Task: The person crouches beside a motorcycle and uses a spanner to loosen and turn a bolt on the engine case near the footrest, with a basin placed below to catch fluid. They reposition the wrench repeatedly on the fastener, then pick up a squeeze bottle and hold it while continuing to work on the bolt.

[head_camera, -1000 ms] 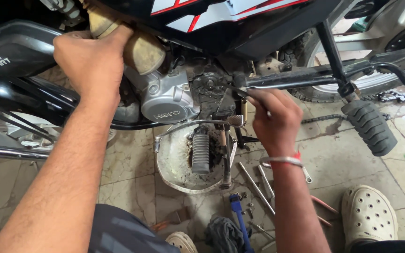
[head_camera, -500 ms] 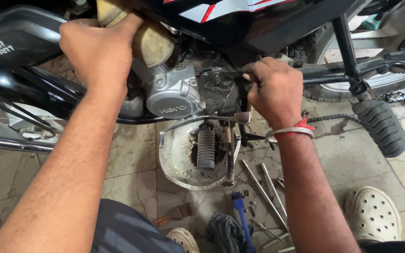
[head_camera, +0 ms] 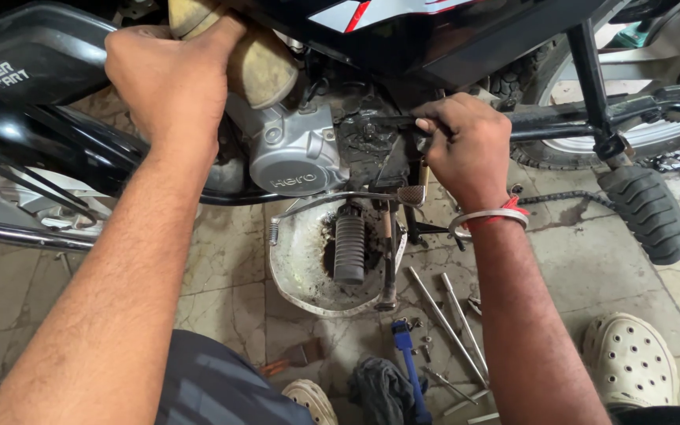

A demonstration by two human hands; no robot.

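My left hand (head_camera: 171, 79) curls over a dusty tan rounded part (head_camera: 265, 67) at the top of the motorcycle engine. My right hand (head_camera: 466, 149), with a red and white band at the wrist, is closed around a dark tool handle (head_camera: 383, 123) against the greasy black section behind the silver engine cover (head_camera: 297, 157). Its fingertips are hidden behind the knuckles. Below the engine a curved metal lever with a knurled tip (head_camera: 411, 194) sticks out.
A dirty white drain pan (head_camera: 293, 271) on the tiled floor holds a ribbed rubber peg (head_camera: 349, 248). Metal rods (head_camera: 446, 319), a blue-handled tool (head_camera: 404, 354), a dark rag (head_camera: 379, 389) and bolts lie nearby. A black rubber footrest (head_camera: 647, 212) juts out right; a white clog (head_camera: 631, 358) sits below.
My right hand has risen from the lever area to the dark engine section and closed into a fist on the tool. The left hand stays on the tan part.
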